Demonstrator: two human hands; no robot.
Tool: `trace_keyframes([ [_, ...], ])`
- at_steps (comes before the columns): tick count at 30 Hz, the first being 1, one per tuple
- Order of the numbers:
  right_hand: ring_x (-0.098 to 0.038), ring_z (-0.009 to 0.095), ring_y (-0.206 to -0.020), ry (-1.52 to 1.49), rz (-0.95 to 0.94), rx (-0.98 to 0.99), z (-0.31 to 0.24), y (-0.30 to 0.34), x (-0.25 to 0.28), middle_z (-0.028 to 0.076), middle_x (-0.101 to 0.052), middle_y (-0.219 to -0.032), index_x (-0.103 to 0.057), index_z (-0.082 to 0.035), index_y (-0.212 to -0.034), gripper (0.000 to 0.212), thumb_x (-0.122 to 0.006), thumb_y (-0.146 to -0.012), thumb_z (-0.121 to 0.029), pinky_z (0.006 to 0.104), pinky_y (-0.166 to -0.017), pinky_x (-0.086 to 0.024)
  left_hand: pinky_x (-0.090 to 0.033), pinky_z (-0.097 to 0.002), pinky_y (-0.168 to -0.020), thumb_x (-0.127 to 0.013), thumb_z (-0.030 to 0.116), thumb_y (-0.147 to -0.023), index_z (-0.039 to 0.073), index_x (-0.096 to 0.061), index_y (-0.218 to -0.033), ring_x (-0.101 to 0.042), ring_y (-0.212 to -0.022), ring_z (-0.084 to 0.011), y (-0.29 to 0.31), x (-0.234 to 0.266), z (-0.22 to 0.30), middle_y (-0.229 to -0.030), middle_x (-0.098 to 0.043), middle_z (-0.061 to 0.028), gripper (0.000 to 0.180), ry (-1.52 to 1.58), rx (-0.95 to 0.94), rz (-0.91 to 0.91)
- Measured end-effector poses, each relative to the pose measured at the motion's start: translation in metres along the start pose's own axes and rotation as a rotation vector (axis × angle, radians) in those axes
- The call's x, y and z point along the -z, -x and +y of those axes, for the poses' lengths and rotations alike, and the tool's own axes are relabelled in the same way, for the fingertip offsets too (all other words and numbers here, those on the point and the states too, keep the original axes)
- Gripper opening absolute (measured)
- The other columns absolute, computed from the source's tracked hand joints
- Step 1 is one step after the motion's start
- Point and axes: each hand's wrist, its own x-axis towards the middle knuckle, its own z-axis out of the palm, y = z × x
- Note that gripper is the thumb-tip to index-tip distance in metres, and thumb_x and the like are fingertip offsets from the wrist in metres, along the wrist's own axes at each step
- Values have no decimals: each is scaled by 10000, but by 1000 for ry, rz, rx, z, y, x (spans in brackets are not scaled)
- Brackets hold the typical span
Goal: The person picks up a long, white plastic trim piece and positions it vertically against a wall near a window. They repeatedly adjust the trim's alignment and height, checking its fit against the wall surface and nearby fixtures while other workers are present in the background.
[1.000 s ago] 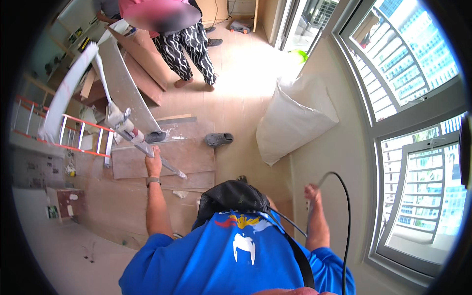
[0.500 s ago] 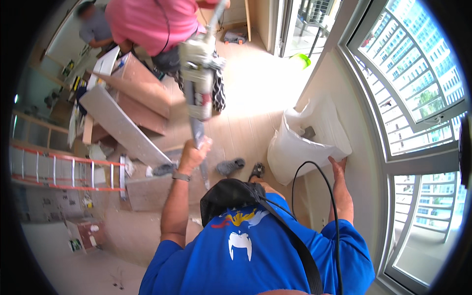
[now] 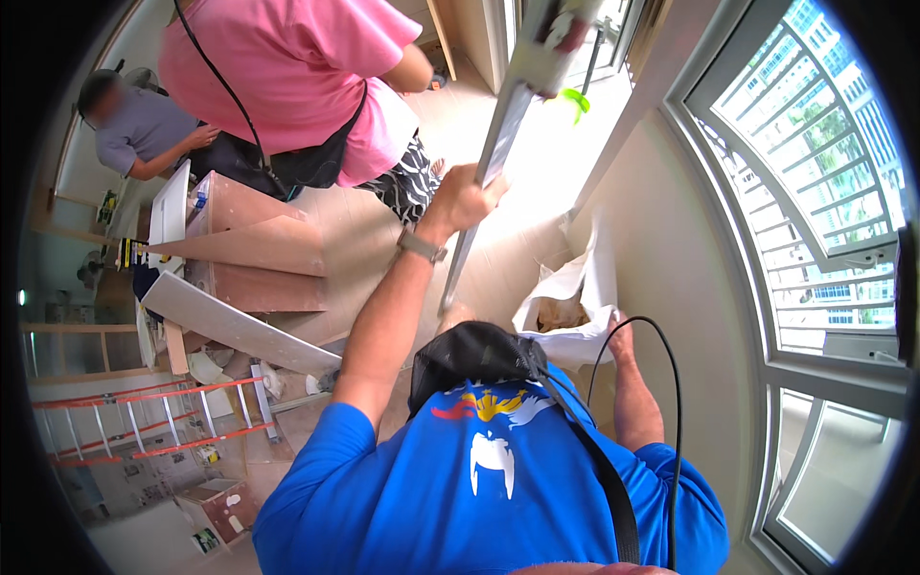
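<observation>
My left hand (image 3: 464,201) is closed round a long grey metal bar (image 3: 505,126), gripping it partway along. The bar slants from the floor side up toward the far right. Cream-coloured wrapping covers part of its upper end (image 3: 554,48), which runs out of view. On the right, my right hand (image 3: 622,335) holds the rim of a white sack (image 3: 601,268) between its fingers. The sack stands against the wall with its mouth open, and brown, crumpled material (image 3: 561,314) shows inside.
A person in a pink shirt (image 3: 287,77) stands ahead, and another in grey (image 3: 144,129) is farther left. Boards (image 3: 240,321) and brown box-like panels (image 3: 264,240) lie at left, near an orange ladder (image 3: 153,422). Windows (image 3: 815,172) line the right. A black cable (image 3: 678,412) loops beside me.
My left hand has moved up and right, tilting the bar rightward. The sack's mouth has narrowed as my right hand shifted slightly left. The person in pink appears farther left and lower.
</observation>
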Motion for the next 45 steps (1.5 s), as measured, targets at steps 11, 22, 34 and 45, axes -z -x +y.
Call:
trace_keyframes([
  [11,-556,422,-925,119,-30,-206,-87,-23,-43,292,-583,-955,-583,34,-993,550,-468,-861,-487,430,-802,-432,-466,-423,-608,-538,273,-781,68,-608,-734,-583,-617,-343,-170,15,5,-614,-586,-145,222,-21,-279,-84],
  [22,-563,350,-1031,252,-406,-258,-130,22,-66,225,-597,-1070,-496,-31,-1200,755,-690,-650,-510,398,-875,-438,-446,-370,-570,-553,287,-816,10,-590,-752,-571,-575,-285,-217,9,-9,-601,-559,-159,286,52,-328,-220],
  [34,-566,151,-663,-393,363,-252,-169,-63,-31,82,-629,-721,-654,14,-829,179,-585,-789,-146,299,-617,-450,-455,-248,-551,-541,140,-859,21,-580,-763,-564,-584,-95,-178,77,-13,-630,-567,-15,158,282,-149,-156],
  [45,-555,151,-754,-709,344,-228,-249,-91,-8,74,-627,-815,-642,34,-853,181,-578,-789,-123,275,-706,-436,-416,-238,-590,-506,72,-871,11,-533,-729,-509,-614,-98,-120,150,-19,-644,-499,-18,157,393,-133,50],
])
